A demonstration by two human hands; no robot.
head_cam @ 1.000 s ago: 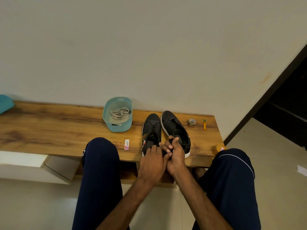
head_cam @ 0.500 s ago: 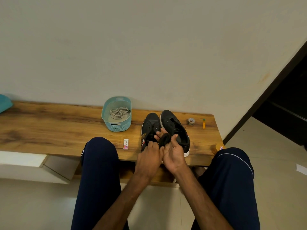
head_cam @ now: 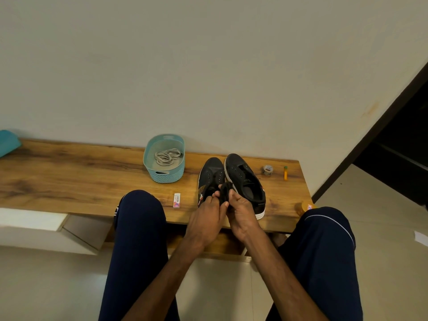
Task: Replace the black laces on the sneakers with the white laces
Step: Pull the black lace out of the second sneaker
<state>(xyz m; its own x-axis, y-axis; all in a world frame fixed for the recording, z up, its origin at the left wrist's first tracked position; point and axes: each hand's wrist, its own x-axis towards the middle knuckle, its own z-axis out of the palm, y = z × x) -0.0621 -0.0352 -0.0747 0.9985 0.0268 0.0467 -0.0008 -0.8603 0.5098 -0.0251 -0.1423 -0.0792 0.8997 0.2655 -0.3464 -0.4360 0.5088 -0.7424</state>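
Note:
Two black sneakers stand side by side on the wooden bench (head_cam: 69, 181), the left sneaker (head_cam: 212, 173) and the right sneaker (head_cam: 243, 179), both with bare eyelets. A bunched black lace (head_cam: 225, 189) sits between my hands just in front of the shoes. My left hand (head_cam: 206, 218) pinches it from the left and my right hand (head_cam: 240, 214) grips it from the right. White laces (head_cam: 166, 156) lie coiled in a light blue basket (head_cam: 165, 176) to the left of the sneakers.
A small white eraser (head_cam: 176, 200) lies on the bench near my left knee. A tape roll (head_cam: 268, 169) and an orange marker (head_cam: 285, 173) sit right of the shoes. An orange-lidded object (head_cam: 305, 207) is at the bench's right corner, a teal thing (head_cam: 8, 142) at far left.
Both hands have risen slightly from the left sneaker's heel, gathering the black lace into a bundle between them. The sneakers and basket stay put.

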